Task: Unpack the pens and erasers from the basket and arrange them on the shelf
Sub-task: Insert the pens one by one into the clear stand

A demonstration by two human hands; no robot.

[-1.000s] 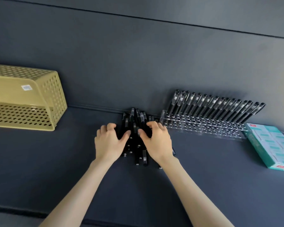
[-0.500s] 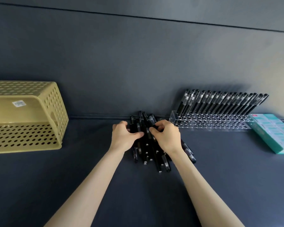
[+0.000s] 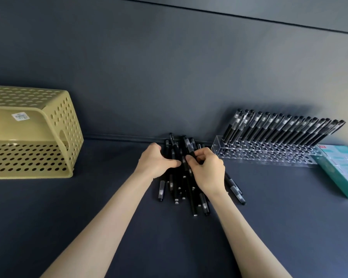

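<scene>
The loose pens [image 3: 180, 194] are lying nearest in a fanned heap on the dark shelf [image 3: 88, 217], too overlapped to count exactly (a dozen at least, likely more). The left hand [image 3: 156, 164] is curling its fingers round the heap's left side, thumb pressing in, while the right hand [image 3: 208, 172] is pinching a single pen [image 3: 189, 146] near the heap's far end. The step in hand looks like sorting pens for racking. The next move is probably calling for lifting that one free and seating it in an open hole. Beyond, one clear rack [image 3: 269, 157] is holding roughly twenty racked pens [image 3: 279, 127], one teal eraser box [image 3: 342, 169] is lying beside it, and one tipped basket [image 3: 34, 137] is sitting far left.
</scene>
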